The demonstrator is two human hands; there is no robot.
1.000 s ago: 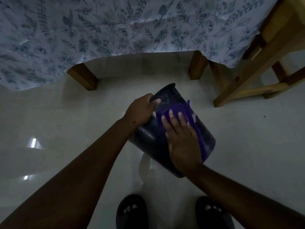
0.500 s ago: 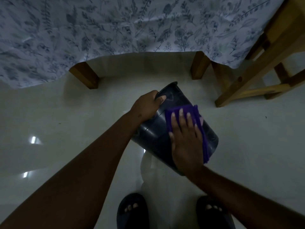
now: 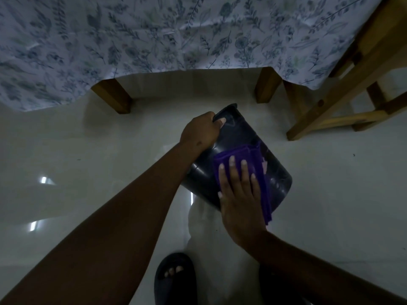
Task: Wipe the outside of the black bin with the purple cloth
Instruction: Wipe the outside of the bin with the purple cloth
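Observation:
The black bin (image 3: 239,139) is held tilted above the pale floor, its rim pointing away from me and its base toward my feet. My left hand (image 3: 201,132) grips the rim at the far upper left, fingers hooked over the edge. The purple cloth (image 3: 255,155) lies folded on the bin's outer wall. My right hand (image 3: 239,194) presses flat on the cloth, fingers spread, near the bin's base end. Part of the cloth hangs past the lower right edge of the bin.
A table with a floral cloth (image 3: 154,40) hangs over the far side, its wooden legs (image 3: 114,95) standing just beyond the bin. A wooden chair frame (image 3: 330,111) stands at the right. My feet in dark slippers (image 3: 174,280) are below the bin on the glossy floor.
My right hand and the cloth have slid down the bin's wall toward its base. The left hand keeps its hold on the rim; the bin has shifted slightly.

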